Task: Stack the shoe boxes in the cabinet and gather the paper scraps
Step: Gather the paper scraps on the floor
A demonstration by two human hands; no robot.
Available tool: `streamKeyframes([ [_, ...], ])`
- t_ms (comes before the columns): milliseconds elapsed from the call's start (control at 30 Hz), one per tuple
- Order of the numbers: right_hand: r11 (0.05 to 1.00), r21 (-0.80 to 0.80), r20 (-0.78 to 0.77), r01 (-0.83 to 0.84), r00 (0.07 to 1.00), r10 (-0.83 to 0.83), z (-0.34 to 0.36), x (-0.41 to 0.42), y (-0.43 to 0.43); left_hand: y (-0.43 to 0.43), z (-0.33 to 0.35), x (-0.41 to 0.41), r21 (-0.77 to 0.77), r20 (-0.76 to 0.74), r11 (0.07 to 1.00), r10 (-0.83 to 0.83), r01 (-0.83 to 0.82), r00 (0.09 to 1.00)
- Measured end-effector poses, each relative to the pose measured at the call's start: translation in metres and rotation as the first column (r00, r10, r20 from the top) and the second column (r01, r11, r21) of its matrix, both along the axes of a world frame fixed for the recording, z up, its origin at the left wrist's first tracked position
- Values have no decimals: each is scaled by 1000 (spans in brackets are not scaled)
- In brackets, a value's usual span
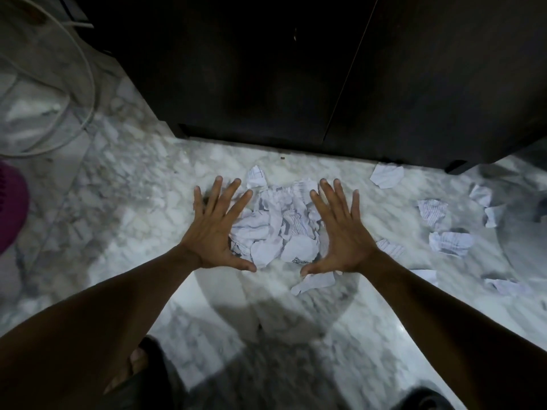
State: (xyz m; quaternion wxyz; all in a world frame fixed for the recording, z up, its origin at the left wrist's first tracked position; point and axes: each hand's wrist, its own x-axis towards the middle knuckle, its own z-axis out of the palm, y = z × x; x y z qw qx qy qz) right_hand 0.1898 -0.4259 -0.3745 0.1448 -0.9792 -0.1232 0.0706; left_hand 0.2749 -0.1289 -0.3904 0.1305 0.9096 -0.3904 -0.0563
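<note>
My grip is loose on both sides: left hand (217, 232) and right hand (340, 235) lie spread flat, fingers apart, palms down, holding nothing, one on each flank of the pile (275, 229). Ahead of me stands the dark cabinet (266, 84), its doors closed as far as I can see, with no shoe boxes in view, so I judge the stacking is done or hidden behind them. Under my palms is the marble floor (133, 187), smooth and likely slick, which should let paper slide easily. The pile sits between my hands, just in front of the cabinet base: torn, crumpled lined sheets, light and soft, sure to scatter if I move fast. I would press inward from both sides with the edges of my palms, then scoop from beneath. Loose scraps (450, 242) lie well off to my right, one larger piece (386, 176) near the cabinet's foot, and a flat strip (315, 282) just below my right thumb. Those need pinching up singly or sweeping in.
</note>
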Motion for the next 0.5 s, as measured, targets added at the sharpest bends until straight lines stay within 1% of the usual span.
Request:
streamKeyframes([
  [100,993,2,-74,-122,990,122,-2,13,6,-14,-5,5,20,-54,997,-69,70,996],
  [200,985,12,-53,-172,984,173,-12,19,18,-27,-13,3,73,-4,991,-113,114,994],
  [300,986,42,-11,-162,987,162,-20,18,25,-27,-19,2,71,52,986,-155,152,986],
  [400,989,48,0,-140,990,140,-23,16,28,-27,-20,1,65,67,989,-137,133,988],
  [500,992,52,3,-112,994,111,-25,15,31,-28,-18,-1,28,67,991,-129,127,989],
])
